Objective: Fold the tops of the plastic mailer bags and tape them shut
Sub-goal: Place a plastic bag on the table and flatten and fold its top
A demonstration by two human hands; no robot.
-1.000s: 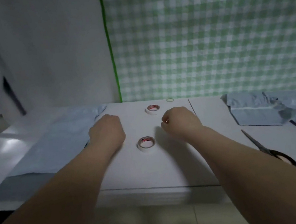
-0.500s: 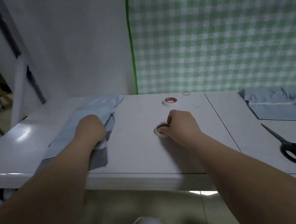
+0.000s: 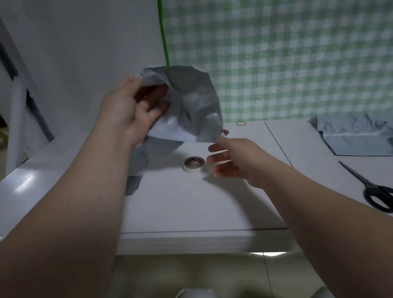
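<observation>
Left hand (image 3: 132,110) is raised above the table (image 3: 199,205) and grips a crumpled grey mailer bag (image 3: 193,103), thumb on the upper edge and fingers curled under the plastic. The bag hangs in the air, and whether its lower left corner touches the table can't be told. Right hand (image 3: 233,161) is loosely spread and blurred, holding nothing. It sits just below the bag's bottom edge and just right of the near tape roll (image 3: 194,164), which lies flat on the table. A second tape roll (image 3: 224,132) is mostly hidden behind the bag. More grey mailer plastic (image 3: 138,163) lies on the table under the left forearm. A stack of mailer bags (image 3: 358,138) sits at far right, black scissors (image 3: 377,189) in front of it. A small rubber band (image 3: 241,123) lies by the green check backdrop (image 3: 300,29).
</observation>
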